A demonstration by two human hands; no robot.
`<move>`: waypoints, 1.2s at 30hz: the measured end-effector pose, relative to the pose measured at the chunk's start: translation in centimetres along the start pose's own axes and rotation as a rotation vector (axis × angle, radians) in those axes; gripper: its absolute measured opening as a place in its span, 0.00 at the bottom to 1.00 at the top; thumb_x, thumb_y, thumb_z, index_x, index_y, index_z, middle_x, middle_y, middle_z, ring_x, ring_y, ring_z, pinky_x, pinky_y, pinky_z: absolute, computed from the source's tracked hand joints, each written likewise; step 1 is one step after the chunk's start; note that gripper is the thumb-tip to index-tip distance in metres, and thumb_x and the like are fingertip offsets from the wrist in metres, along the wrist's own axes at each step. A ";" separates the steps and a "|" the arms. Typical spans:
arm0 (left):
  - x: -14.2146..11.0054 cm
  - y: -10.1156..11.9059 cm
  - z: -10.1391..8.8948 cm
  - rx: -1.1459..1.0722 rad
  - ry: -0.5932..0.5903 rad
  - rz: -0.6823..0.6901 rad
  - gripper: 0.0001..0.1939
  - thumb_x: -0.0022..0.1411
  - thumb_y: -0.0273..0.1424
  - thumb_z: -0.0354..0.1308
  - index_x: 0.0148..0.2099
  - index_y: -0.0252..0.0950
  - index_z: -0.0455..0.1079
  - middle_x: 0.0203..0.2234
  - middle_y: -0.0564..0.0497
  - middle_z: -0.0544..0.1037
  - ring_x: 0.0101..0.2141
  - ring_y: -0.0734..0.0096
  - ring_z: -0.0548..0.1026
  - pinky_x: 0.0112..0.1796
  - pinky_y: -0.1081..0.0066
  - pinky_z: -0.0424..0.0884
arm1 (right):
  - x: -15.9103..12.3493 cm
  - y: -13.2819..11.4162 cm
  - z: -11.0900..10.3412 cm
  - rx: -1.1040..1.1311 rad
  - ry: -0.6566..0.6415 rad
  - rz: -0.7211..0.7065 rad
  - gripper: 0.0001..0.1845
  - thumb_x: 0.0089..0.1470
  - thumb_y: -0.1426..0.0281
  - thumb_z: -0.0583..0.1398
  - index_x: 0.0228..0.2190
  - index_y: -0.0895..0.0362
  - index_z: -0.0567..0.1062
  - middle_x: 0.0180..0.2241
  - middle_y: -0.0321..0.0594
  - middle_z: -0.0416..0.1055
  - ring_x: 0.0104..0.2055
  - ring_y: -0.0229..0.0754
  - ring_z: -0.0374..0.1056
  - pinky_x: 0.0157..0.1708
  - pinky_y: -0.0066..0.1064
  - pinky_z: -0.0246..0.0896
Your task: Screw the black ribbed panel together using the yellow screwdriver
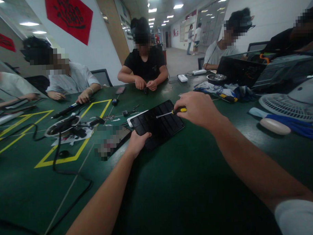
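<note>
Beyond a white sleeve (300,217), the left hand (138,143) pinches a glossy black panel (160,128), the right hand (196,108) a screwdriver (175,112).

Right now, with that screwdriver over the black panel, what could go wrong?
The screwdriver, held in the right hand, has its tip over the panel's shiny face, so a slip might scratch it. The left hand grips the panel's left side with its thumb on top, not far from the tip, so the thumb might get poked.
</note>
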State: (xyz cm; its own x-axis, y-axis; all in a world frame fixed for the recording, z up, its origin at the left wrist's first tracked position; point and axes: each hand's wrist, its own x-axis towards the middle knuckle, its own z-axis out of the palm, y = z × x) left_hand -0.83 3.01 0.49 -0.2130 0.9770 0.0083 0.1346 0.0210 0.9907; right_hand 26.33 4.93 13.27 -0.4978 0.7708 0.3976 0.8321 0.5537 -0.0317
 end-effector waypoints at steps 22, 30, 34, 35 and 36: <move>0.1 -0.2 -0.1 0.014 -0.005 0.012 0.20 0.43 0.33 0.72 0.41 0.35 0.78 0.37 0.47 0.84 0.41 0.52 0.82 0.48 0.54 0.77 | -0.2 -0.9 0.0 -0.010 -0.002 0.088 0.13 0.60 0.63 0.62 0.41 0.51 0.87 0.42 0.45 0.82 0.43 0.52 0.74 0.37 0.40 0.59; 0.2 -0.2 -0.1 0.009 -0.001 0.011 0.21 0.42 0.34 0.73 0.41 0.35 0.79 0.36 0.49 0.84 0.39 0.54 0.81 0.49 0.54 0.77 | -0.1 -1.5 -0.3 -0.027 -0.069 0.144 0.17 0.63 0.59 0.61 0.42 0.52 0.87 0.41 0.47 0.83 0.43 0.54 0.75 0.38 0.41 0.61; 0.4 -0.5 -0.1 0.022 0.024 0.013 0.21 0.42 0.35 0.73 0.41 0.35 0.78 0.35 0.49 0.83 0.39 0.55 0.81 0.49 0.55 0.76 | -0.1 -1.7 -0.2 -0.033 -0.133 0.184 0.18 0.65 0.58 0.59 0.42 0.53 0.86 0.41 0.49 0.83 0.43 0.55 0.76 0.36 0.40 0.60; 0.5 -0.6 -0.1 0.022 0.026 0.012 0.21 0.42 0.35 0.73 0.41 0.35 0.78 0.35 0.50 0.83 0.39 0.56 0.81 0.49 0.55 0.76 | -0.1 -1.7 -0.1 -0.022 -0.134 0.184 0.18 0.65 0.58 0.59 0.43 0.53 0.86 0.41 0.49 0.83 0.43 0.55 0.76 0.36 0.40 0.60; 0.5 -0.6 -0.1 0.020 0.027 0.011 0.21 0.42 0.34 0.73 0.41 0.35 0.78 0.35 0.50 0.83 0.38 0.56 0.80 0.48 0.56 0.76 | -0.1 -1.6 0.2 -0.008 -0.129 0.180 0.16 0.63 0.58 0.61 0.43 0.52 0.85 0.41 0.48 0.83 0.43 0.55 0.76 0.36 0.39 0.60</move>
State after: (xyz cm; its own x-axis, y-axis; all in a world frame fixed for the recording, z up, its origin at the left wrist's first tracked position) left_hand -1.13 3.47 -0.08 -0.2376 0.9711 0.0231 0.1568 0.0149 0.9875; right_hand 25.00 3.99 13.12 -0.3676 0.8914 0.2651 0.9121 0.4012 -0.0846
